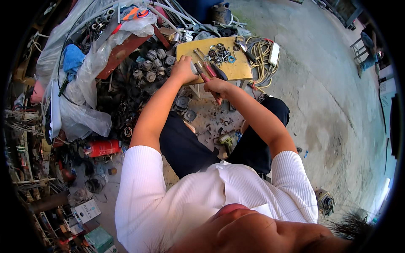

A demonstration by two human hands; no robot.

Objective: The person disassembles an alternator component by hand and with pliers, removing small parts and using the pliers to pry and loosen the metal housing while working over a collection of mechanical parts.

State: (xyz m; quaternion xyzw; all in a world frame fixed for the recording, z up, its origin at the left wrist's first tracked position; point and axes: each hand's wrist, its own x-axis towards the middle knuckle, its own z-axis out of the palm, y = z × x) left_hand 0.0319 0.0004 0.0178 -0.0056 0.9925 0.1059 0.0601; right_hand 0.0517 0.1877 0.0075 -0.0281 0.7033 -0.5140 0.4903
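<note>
A low yellow-topped table point(185, 48) stands before my knees. At its near left corner my left hand point(184, 71) is closed around a greyish metal piece point(194, 69), mostly hidden by the fingers. My right hand point(216, 87) grips a red-handled tool point(202, 74) whose dark tip points at that piece; its exact kind is unclear. Just beyond lie another red-handled tool point(209, 70) and a dark-handled one point(220, 73). Farther back are several small rings and metal parts point(221, 54), a blue ring point(231, 59) and a black-handled tool point(249, 54).
Round metal motor parts point(151, 65) are heaped left of the table. Coiled yellowish cable point(263, 71) and a white power strip point(274, 54) lie at its right. A green power tool point(227, 143) sits between my legs. A red cylinder point(103, 148) lies left. Another person point(369, 52) is far right.
</note>
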